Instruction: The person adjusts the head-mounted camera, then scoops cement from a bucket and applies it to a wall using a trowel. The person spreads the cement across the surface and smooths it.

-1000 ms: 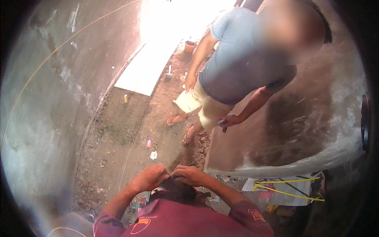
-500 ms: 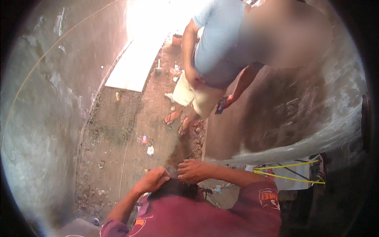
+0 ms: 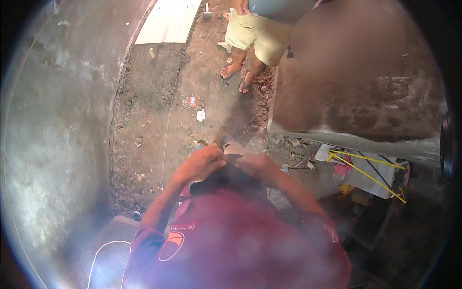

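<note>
Left hand (image 3: pixel 203 164), fingers curled; right hand (image 3: pixel 255 166), fingers bent, blurred; both at dark cloth (image 3: pixel 222 179); from here, can't tell if either grips it

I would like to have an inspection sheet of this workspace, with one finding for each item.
Surface: bare earth ground, stony in places.
Job's things: dark item of unclear kind, at the left hand and right hand.
Clutter: red-and-white wrapper near a white scrap.
Hands: close together, curled; grip unclear.
Cables: thin line along the ground, cord or cable unclear.
Surroundings: grey wall at left; person in pale shorts standing ahead.
</note>
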Demonstrator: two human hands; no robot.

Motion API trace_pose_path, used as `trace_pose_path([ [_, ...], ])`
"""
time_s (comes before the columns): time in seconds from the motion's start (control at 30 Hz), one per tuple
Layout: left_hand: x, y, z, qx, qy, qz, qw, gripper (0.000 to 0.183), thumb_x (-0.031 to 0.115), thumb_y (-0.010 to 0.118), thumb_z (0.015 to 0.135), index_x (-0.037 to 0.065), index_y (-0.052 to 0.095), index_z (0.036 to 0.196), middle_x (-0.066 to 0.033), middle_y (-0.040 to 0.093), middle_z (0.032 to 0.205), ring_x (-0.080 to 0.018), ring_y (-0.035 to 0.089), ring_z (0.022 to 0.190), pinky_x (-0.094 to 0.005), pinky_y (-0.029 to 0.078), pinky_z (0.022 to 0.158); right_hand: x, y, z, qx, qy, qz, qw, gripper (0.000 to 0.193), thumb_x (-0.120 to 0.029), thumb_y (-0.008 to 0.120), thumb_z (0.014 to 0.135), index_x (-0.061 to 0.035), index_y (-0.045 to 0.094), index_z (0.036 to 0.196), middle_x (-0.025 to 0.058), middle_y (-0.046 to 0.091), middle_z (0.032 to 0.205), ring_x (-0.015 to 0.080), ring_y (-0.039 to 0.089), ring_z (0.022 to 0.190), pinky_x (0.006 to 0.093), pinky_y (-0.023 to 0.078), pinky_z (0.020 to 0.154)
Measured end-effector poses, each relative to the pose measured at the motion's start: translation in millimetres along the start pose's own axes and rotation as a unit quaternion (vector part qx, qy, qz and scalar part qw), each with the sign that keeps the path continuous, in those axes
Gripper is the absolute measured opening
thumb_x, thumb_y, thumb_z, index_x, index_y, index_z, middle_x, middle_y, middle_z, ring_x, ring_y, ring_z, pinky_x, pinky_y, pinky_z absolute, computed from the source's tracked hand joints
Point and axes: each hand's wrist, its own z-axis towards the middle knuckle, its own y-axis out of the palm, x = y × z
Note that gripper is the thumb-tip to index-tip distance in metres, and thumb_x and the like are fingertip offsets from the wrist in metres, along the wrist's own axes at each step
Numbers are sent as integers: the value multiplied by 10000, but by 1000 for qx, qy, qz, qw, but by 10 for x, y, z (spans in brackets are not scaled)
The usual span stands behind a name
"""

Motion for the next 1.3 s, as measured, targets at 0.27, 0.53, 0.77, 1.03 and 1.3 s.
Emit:
trace_pose_path([
  [0.27,347,-32,-32,9,21,16,1000,188,169,587,938,23,535,1045,-215,547,998,-434,553,973,-475,452,846,-443,-149,-96,-29,181,24,983,220,-283,644,944,-88,652,1047,135,677,969,338,666,905,422,524,795],
  [0.53,925,-481,-534,-42,11,82,996,242,233,545,976,20,560,1090,-207,557,1048,-414,578,1003,-489,477,862,-988,-262,-98,-172,171,179,954,466,-383,510,1026,-20,552,1316,198,555,1342,298,563,1202,395,447,1005],
  [0.77,850,-422,-768,25,44,56,997,231,250,544,987,31,564,1056,-178,534,1034,-397,586,997,-480,485,846,-818,-337,45,-317,210,231,895,518,-380,482,1040,-31,466,1423,161,518,1418,264,523,1251,391,404,1067],
  [1.03,642,-415,-1137,75,17,56,996,188,207,618,929,38,603,1010,-143,541,992,-356,600,942,-443,506,807,-878,39,336,-266,238,147,923,505,-171,754,859,-33,499,1272,196,566,1325,320,528,1280,413,443,1021],
  [1.3,380,-229,-1577,150,-96,83,981,143,146,651,901,61,621,1012,-133,563,957,-353,616,904,-443,513,769,-1046,381,828,-269,105,55,956,470,-189,751,842,-59,455,1182,243,663,1115,427,658,991,475,517,833],
])
